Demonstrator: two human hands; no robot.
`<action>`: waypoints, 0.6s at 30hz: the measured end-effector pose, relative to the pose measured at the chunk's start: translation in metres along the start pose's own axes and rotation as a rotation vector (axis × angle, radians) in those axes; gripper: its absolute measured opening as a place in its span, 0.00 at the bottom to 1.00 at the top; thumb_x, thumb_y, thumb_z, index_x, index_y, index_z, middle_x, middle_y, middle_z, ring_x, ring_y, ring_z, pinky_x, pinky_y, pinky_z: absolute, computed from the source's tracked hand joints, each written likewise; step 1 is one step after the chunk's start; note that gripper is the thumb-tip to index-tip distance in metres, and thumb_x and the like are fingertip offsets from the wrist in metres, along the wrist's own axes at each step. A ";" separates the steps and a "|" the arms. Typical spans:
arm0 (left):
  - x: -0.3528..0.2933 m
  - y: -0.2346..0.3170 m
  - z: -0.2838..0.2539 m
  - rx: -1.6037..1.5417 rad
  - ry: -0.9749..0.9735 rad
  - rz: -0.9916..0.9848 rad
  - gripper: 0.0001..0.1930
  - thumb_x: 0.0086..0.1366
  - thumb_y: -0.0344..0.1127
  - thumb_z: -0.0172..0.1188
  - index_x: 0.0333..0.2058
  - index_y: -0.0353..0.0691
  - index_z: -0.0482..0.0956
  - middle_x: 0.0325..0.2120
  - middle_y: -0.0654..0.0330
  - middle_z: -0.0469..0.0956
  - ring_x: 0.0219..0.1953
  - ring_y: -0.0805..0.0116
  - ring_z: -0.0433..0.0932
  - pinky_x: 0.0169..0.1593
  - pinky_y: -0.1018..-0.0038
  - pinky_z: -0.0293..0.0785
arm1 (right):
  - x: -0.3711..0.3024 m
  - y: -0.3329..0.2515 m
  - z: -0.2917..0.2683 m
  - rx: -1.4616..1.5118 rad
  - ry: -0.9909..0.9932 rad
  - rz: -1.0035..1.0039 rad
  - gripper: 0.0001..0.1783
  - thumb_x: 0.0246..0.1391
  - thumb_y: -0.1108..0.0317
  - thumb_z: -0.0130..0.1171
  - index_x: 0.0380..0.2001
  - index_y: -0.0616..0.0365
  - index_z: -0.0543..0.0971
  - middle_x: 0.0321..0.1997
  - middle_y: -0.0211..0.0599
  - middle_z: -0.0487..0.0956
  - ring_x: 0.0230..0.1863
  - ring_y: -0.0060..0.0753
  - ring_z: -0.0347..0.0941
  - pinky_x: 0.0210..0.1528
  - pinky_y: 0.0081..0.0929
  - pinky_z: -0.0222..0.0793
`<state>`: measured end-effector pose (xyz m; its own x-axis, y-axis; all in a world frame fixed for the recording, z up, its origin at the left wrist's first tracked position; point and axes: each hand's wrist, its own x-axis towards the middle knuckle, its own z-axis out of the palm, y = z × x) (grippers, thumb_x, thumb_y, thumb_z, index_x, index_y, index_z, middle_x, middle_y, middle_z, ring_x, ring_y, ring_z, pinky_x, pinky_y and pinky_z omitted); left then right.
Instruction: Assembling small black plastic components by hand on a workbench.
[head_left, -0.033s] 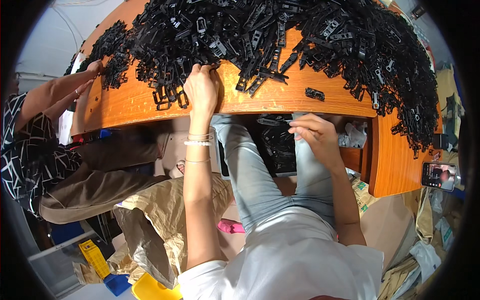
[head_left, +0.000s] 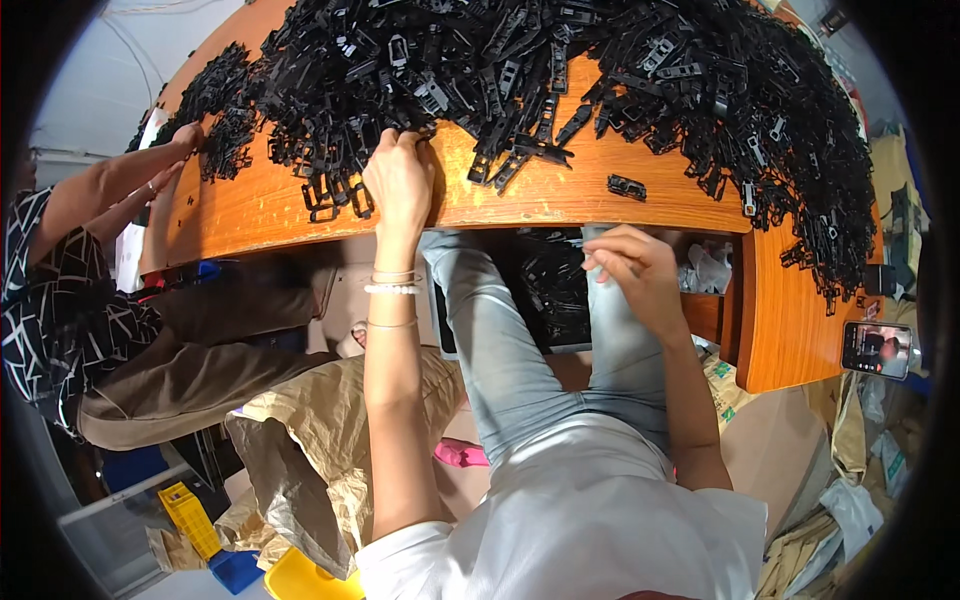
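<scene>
Orange-brown wood forms a curved tabletop [head_left: 560,205], seen from above, and a huge heap of small black plastic clips [head_left: 600,70] covers most of it. The person's left hand [head_left: 402,180] lies at the near edge of the heap, fingers curled down into the clips and touching them; whether it grips one cannot be told. The right hand [head_left: 632,268] hovers below the table's front edge, above the lap in pale blue jeans [head_left: 520,360], fingers loosely bent with the tips drawn together around something too small to make out. One single black clip [head_left: 627,187] lies apart on bare wood. At far left, a co-worker's hand [head_left: 186,135] touches the heap's end. A phone [head_left: 877,349] sits at right.
</scene>
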<state>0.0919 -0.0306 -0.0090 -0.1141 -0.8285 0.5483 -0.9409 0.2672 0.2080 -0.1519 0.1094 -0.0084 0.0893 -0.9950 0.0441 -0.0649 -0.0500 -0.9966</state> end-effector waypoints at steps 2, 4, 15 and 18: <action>-0.003 0.006 -0.008 -0.010 -0.009 -0.022 0.06 0.48 0.27 0.57 0.26 0.34 0.78 0.26 0.49 0.74 0.25 0.52 0.74 0.29 0.65 0.69 | 0.002 -0.005 -0.010 0.024 0.048 0.035 0.09 0.48 0.78 0.50 0.33 0.66 0.76 0.31 0.35 0.73 0.28 0.20 0.70 0.24 0.12 0.65; -0.011 0.005 -0.006 -0.011 -0.009 -0.030 0.05 0.49 0.29 0.58 0.26 0.35 0.78 0.24 0.52 0.73 0.22 0.54 0.73 0.29 0.67 0.68 | 0.007 -0.007 -0.022 -0.106 0.314 -0.064 0.07 0.48 0.78 0.51 0.31 0.67 0.76 0.27 0.32 0.73 0.26 0.20 0.69 0.24 0.12 0.62; -0.040 0.048 -0.026 -0.804 -0.107 -0.384 0.05 0.55 0.29 0.56 0.25 0.34 0.71 0.15 0.64 0.73 0.17 0.81 0.68 0.24 0.84 0.64 | 0.045 -0.013 -0.048 -0.818 0.169 -0.073 0.07 0.45 0.75 0.56 0.29 0.67 0.76 0.25 0.35 0.71 0.24 0.21 0.65 0.26 0.18 0.60; -0.050 0.075 -0.022 -1.069 -0.102 -0.366 0.11 0.52 0.24 0.57 0.35 0.32 0.69 0.21 0.65 0.72 0.20 0.84 0.65 0.25 0.88 0.62 | 0.048 -0.007 -0.045 -0.693 0.180 -0.066 0.07 0.44 0.75 0.56 0.29 0.67 0.76 0.25 0.35 0.71 0.23 0.21 0.65 0.26 0.18 0.60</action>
<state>0.0336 0.0418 -0.0028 0.0403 -0.9664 0.2538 -0.1735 0.2433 0.9543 -0.1922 0.0585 0.0036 -0.0465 -0.9838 0.1730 -0.6863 -0.0944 -0.7212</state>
